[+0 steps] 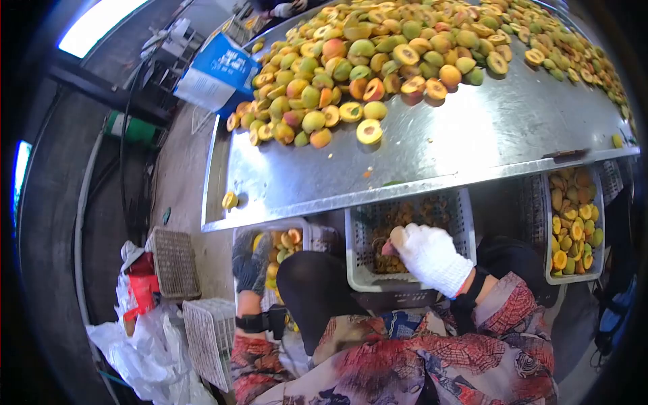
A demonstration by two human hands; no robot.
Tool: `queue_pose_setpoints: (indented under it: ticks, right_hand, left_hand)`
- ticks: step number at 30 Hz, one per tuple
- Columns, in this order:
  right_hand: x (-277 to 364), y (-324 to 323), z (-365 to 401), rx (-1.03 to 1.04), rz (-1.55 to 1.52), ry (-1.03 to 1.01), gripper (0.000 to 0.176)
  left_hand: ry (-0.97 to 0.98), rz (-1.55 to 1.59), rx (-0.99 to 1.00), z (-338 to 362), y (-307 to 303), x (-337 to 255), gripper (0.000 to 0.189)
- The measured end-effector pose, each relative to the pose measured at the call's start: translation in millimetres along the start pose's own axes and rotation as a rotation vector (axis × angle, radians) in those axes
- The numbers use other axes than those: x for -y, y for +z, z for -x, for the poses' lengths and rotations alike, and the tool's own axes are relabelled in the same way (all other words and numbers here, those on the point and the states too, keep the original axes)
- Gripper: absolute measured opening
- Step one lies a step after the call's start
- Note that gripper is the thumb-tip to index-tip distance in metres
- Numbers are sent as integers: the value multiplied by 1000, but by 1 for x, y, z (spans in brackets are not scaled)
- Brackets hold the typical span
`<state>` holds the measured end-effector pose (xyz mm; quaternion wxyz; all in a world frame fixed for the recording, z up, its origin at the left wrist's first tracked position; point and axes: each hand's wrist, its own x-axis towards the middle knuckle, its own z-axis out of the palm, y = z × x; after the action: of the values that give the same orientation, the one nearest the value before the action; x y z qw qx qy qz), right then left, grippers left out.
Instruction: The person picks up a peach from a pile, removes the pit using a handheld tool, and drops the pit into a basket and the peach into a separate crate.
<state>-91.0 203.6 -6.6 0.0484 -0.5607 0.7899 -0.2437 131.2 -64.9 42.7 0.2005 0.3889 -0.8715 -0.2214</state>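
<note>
My left hand [251, 264], in a dark glove, reaches over the left crate [307, 236]. Between its fingertips shows a yellow fruit half [258, 240]. Inside that crate lie more orange and yellow fruit halves [287, 241]. My right hand [432, 256], in a white glove, is above the middle crate [355, 263], its fingers closed. Something reddish shows at those fingertips, too small to name. Brown pits and scraps [405, 214] cover the bottom of the middle crate.
A metal table [304, 182] ahead bears a big heap of halved stone fruit [378, 54]. One half [230, 200] lies near its left corner. A crate of fruit [574, 223] stands at right. Left are a blue box [219, 71], empty-looking baskets [175, 263] and plastic bags [152, 358].
</note>
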Motion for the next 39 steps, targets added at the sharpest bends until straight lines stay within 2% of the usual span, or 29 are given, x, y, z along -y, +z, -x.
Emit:
queue_pose_setpoints:
  ticks: [1,3,5,7,9,10,11,13,15,16,17,19,20,23,25,26,27,29,33,37,39]
  right_hand:
    - [1,1,0,26,-51,22,7]
    - [4,-4,0,22,-111,-18,7]
    - [3,1,1,12,-91,-60,9]
    - [4,2,2,34,-47,-40,10]
    - [4,1,3,38,-56,-34,11]
    - [3,2,3,77,-29,-25,11]
    - [2,4,3,115,-2,-16,12]
    - [1,5,2,108,49,3,11]
    - [0,3,-1,151,50,21,11]
    - [-2,8,-1,129,92,9,12]
    - [-5,6,-1,130,96,23,12]
    - [-7,4,-1,103,71,15,11]
    - [-8,1,0,105,66,20,11]
    - [-9,-18,-6,50,13,66,11]
    - [-9,-33,-8,22,-295,185,17]
    - [-13,-32,-8,-16,-489,169,27]
    - [-13,-29,-10,-17,-494,164,27]
    - [-11,-24,-14,-102,-999,313,34]
    - [-3,-27,-17,-60,-1162,439,35]
    - [0,-21,-17,-160,-1114,371,35]
    - [0,-21,-14,-138,-1089,345,35]
  left_hand:
    - [-26,-47,-20,-8,1,33,29]
    - [-30,138,-35,-26,11,47,34]
    - [-5,359,56,-49,32,-13,40]
    - [63,304,165,-89,73,-43,42]
    - [293,1,181,-119,103,-95,44]
    - [445,-94,180,-141,128,-95,48]
    - [400,-9,261,-156,146,-108,49]
    - [404,-85,243,-181,186,-115,49]
    - [270,-98,322,-190,203,-138,49]
    - [218,-250,434,-194,206,-146,50]
    - [227,-244,444,-194,211,-150,50]
    - [250,-158,467,-192,215,-149,47]
    - [195,-49,463,-190,216,-146,47]
    - [181,20,423,-179,209,-139,49]
    - [113,93,435,-168,201,-138,43]
    - [-23,507,439,-153,194,-142,39]
    - [-163,919,426,-139,186,-147,34]
    - [-168,1000,430,-110,167,-159,30]
    - [-185,1220,376,-63,156,-165,21]
    - [-314,1340,452,-24,134,-169,27]
    - [-292,1319,434,-14,130,-165,34]
